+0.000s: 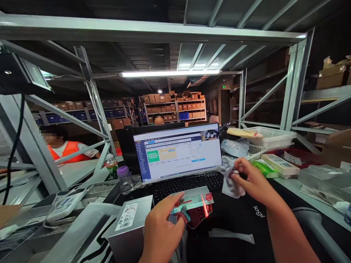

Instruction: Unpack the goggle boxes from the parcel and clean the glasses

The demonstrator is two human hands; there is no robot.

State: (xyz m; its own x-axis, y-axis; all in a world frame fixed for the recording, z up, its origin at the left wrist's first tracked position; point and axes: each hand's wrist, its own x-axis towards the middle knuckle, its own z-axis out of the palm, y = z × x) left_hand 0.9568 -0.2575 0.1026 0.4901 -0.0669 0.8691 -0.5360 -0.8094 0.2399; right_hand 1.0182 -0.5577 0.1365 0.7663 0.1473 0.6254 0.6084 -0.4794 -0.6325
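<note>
My left hand (163,223) pinches a pair of glasses (196,210) by one side, between thumb and fingers. Its wide shiny lens shows red and pale green reflections. A crumpled grey cloth (231,180) hangs from my right hand (248,179), gripped between thumb and fingertips in front of the monitor. The two hands are well apart, and the cloth does not touch the glasses. Just left of my left hand stands a grey box (131,226) with a white label on it. Below the glasses, a clear plastic strip (233,235) lies on the black desk mat (227,252).
A lit monitor (178,151) and a black keyboard (175,188) stand ahead. Left are a purple-lidded jar (125,180) and a tray of packets (95,191). White baskets (274,137) and a handheld scanner (315,230) are right. A person in an orange vest (70,151) sits far left.
</note>
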